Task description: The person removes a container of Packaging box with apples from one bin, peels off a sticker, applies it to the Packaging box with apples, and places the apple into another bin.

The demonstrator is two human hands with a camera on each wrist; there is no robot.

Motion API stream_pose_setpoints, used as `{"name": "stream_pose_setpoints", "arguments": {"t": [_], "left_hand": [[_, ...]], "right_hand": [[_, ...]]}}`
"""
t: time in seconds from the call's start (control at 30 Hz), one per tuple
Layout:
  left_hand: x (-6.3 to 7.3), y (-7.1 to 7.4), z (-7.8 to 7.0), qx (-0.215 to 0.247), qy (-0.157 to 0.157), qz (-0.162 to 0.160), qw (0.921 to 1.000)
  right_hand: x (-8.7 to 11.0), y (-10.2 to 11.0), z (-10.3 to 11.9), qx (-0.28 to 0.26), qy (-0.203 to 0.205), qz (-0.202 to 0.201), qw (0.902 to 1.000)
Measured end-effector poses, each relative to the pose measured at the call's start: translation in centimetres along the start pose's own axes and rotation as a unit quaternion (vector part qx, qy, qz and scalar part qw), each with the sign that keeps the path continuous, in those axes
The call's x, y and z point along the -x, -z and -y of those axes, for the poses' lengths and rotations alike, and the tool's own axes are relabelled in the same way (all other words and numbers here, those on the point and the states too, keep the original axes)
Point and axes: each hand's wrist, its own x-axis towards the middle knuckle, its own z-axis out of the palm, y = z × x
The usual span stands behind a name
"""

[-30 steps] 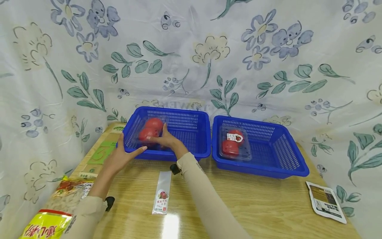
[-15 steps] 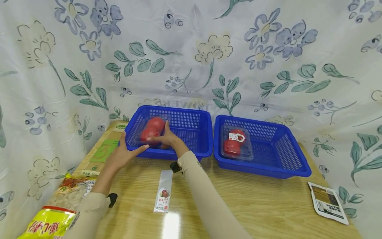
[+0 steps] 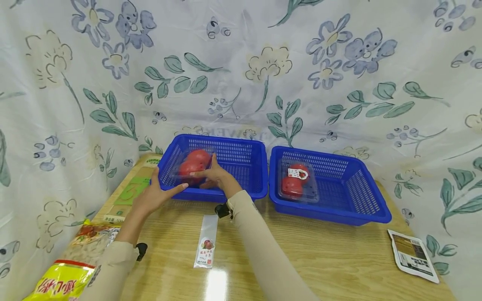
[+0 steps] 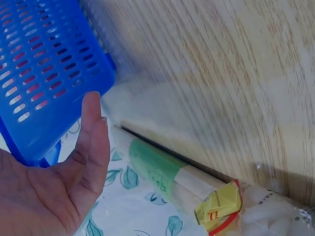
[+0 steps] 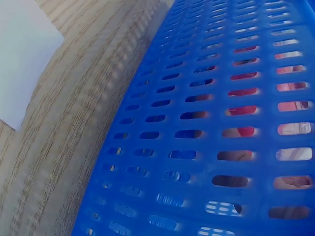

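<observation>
A clear plastic box of red fruit [image 3: 192,166] lies in the left part of the left blue basket [image 3: 241,146]. My right hand [image 3: 216,174] reaches over the basket's front rim and grips the box's right side, thumb on top and some fingers hidden. My left hand [image 3: 152,195] is at the basket's front left corner, thumb stretched along the front rim. In the left wrist view, the extended fingers [image 4: 92,132] are beside the blue corner. Through the basket slots in the right wrist view, patches of red fruit [image 5: 243,92] show.
Another blue basket [image 3: 361,188] stands to the right, holding a labelled clear box of red fruit [image 3: 291,187]. A label strip [image 3: 206,242] lies in front. Food packages [image 3: 90,238] line the left side; a white pouch [image 3: 412,255] lies at right. A floral curtain [image 3: 241,75] hangs behind.
The right hand and the fruit box have shifted slightly to the right within the basket. The left hand stays by the basket's corner.
</observation>
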Motion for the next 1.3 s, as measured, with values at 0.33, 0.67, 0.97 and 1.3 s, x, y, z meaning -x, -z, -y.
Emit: {"name": "stream_pose_setpoints", "arguments": {"t": [0.33,0.67,0.97,1.3], "left_hand": [[0.0,0.1,0.0,-0.014,0.0,0.002,0.9999],[0.3,0.3,-0.2,-0.029,0.012,0.014,0.9994],[0.3,0.4,-0.4,-0.017,0.006,0.011,0.9998],[0.2,0.4,-0.2,-0.011,0.0,0.013,0.9999]], "right_hand": [[0.4,0.3,0.4,-0.077,0.028,-0.005,0.9966],[2.0,1.3,0.4,-0.104,0.054,0.026,0.9927],[4.8,4.0,1.1,-0.108,0.075,0.073,0.9887],[9.8,8.4,0.9,-0.055,0.086,0.153,0.9829]]}}
